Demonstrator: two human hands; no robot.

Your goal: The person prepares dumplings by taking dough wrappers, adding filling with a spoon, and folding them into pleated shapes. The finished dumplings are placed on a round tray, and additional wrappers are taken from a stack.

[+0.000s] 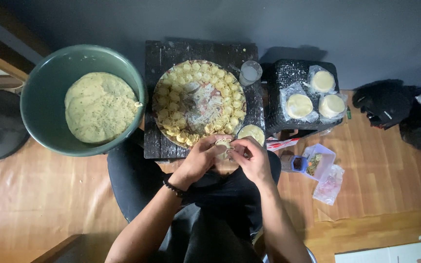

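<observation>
Wooden floorboards covered with brown paper spread under me where I sit, facing a grey wall, with a low dark desk [154, 141] just past my knees. Between my hands, at the near edge of that desk, is one small dumpling [223, 145]; my left hand [198, 160] and my right hand [250, 158] close round it from either side, fingers [233, 144] pinched on its pale wrapper, so both hands are clenched on the same piece. I cannot tell whether its fold is finished.

Just beyond it lies the round tray [198, 102], with folded dumplings [220, 80] packed in rings along the rim. My judgement is that the outer part is filled while the patterned middle lies bare, so a fair share of space is left. Touching the tray's near right edge is a small stack of round wrappers [252, 132], and at its far right stands a small cup [250, 73].

To my left, the big green basin [40, 87] holds a wide mound of pale filling [100, 107], which looks like plenty yet to use. To my right, a second dark stool [288, 73] carries three bagged packs of wrappers [299, 106], unopened as far as I can see. Near it on the floor are a small plastic box [320, 163] and a clear bag [330, 185].
</observation>
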